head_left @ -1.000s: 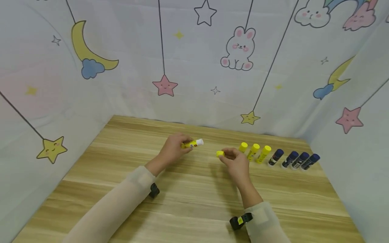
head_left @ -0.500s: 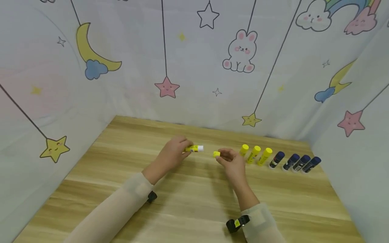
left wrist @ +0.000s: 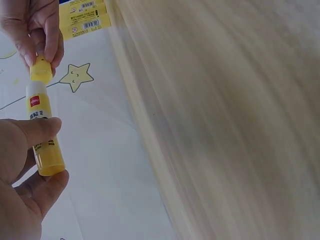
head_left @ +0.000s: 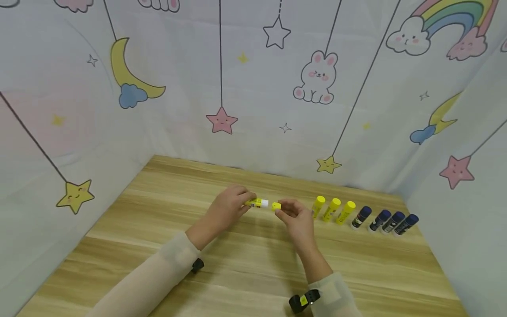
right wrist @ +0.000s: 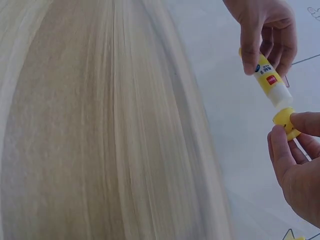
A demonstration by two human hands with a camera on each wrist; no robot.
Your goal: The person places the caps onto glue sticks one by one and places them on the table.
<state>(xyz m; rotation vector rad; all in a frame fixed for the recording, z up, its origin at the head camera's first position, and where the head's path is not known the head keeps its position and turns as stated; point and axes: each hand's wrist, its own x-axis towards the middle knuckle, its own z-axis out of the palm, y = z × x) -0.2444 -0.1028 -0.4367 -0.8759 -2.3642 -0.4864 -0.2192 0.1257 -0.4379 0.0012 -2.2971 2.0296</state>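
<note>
My left hand grips a yellow glue stick by its body, the white end pointing toward the right hand. Between the thumb and fingers of my right hand is a small yellow cap. In the head view a small gap shows between cap and glue stick; in the wrist views the cap sits right at the white end, and whether they touch I cannot tell. Both hands are above the wooden table.
Right of my right hand stands a row of upright glue sticks: yellow ones, then several with dark blue caps. Behind the table hangs a white printed curtain, which continues along both sides.
The two hands have come closer together, the right hand moving left with the cap toward the glue stick's white end. The head view has tilted up slightly.
</note>
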